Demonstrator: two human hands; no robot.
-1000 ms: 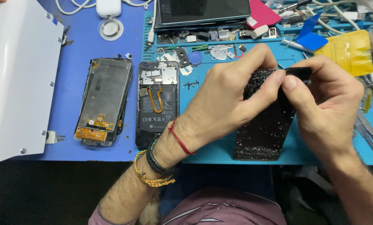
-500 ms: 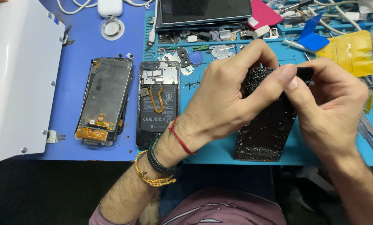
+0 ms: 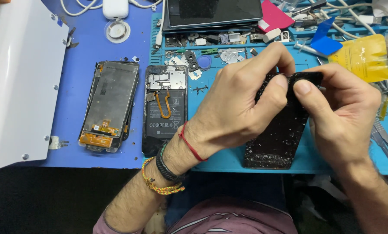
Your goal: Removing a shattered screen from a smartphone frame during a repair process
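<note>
Both my hands meet over a cracked black phone glass panel [image 3: 276,134] that lies on the teal work mat [image 3: 220,158]. My left hand [image 3: 241,104] pinches the panel's top edge with thumb and forefinger. My right hand [image 3: 339,115] grips the same top edge from the right, thumb pressed on the dark strip. To the left lies an opened phone body [image 3: 165,108] with its battery and an orange flex cable showing. Further left, a removed display assembly [image 3: 109,106] rests on the blue mat [image 3: 81,52].
A white panel [image 3: 16,78] covers the left side. A dark tablet [image 3: 213,13], small metal parts and screws [image 3: 202,54], a pink card [image 3: 274,17], a yellow pouch [image 3: 361,56] and tweezers [image 3: 384,141] crowd the back and right of the mat.
My left thumb and forefinger have shifted slightly up along the panel's top edge. The panel and my right hand stay almost where they were.
</note>
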